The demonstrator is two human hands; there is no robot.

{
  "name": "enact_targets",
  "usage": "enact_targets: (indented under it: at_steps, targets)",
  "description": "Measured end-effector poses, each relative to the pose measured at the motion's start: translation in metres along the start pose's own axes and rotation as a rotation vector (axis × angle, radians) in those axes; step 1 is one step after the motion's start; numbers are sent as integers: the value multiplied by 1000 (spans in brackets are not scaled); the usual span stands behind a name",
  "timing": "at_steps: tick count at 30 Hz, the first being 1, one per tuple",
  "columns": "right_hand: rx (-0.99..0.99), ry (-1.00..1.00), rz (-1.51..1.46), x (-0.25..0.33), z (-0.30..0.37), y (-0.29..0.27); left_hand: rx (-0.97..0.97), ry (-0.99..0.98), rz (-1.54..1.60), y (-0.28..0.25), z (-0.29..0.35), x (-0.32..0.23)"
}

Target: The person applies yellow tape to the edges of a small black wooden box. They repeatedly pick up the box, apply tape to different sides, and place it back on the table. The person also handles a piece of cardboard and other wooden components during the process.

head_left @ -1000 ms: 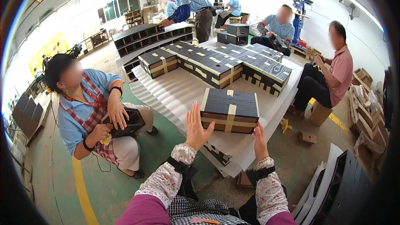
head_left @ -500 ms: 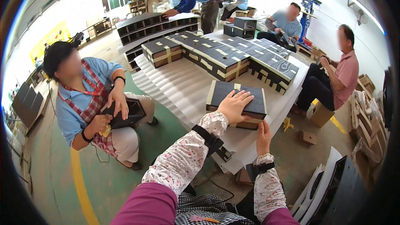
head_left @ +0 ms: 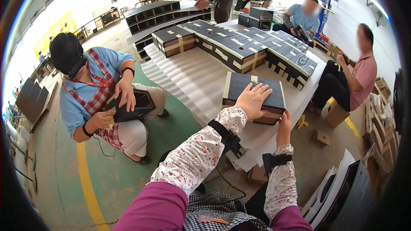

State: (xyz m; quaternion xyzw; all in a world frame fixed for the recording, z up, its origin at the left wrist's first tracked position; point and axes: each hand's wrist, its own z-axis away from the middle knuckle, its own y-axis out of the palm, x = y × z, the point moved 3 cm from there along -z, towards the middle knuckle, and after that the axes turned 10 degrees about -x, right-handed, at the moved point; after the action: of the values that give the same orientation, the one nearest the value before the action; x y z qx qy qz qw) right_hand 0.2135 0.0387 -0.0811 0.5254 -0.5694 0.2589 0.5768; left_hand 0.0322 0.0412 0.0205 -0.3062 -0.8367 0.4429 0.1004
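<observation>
A black wood-grain box [head_left: 276,97] with pale tape strips along its edges lies on white foam sheeting at the near corner of the table. My left hand [head_left: 253,101] rests flat on its top, fingers stretched out toward the far right. At the box's near right corner, my right hand [head_left: 284,126] holds the side edge, fingers close together and partly hidden. Farther back stand several more taped black boxes [head_left: 222,38], pushed together in a stepped row.
White foam sheeting [head_left: 171,75] covers the table. At left a co-worker [head_left: 96,85] squats with a black box and a yellow cloth. Two people [head_left: 359,72] sit beyond the right side. Black panels [head_left: 342,192] lean at the lower right; a black shelf unit [head_left: 167,19] stands behind.
The whole view has shifted slightly, so the box and my hands appear farther right. My hands keep their places on the box. The standing co-worker's hands have come together.
</observation>
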Motion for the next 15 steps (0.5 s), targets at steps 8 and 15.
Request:
enact_targets:
  at_steps: [8, 15]
  targets:
    - [10, -21, -32, -10, -8, -5, -6, 5, -6, -4, 1, -1]
    - [87, -62, -58, -4, 0, 1, -7, 13, -45, -6, -1, -2]
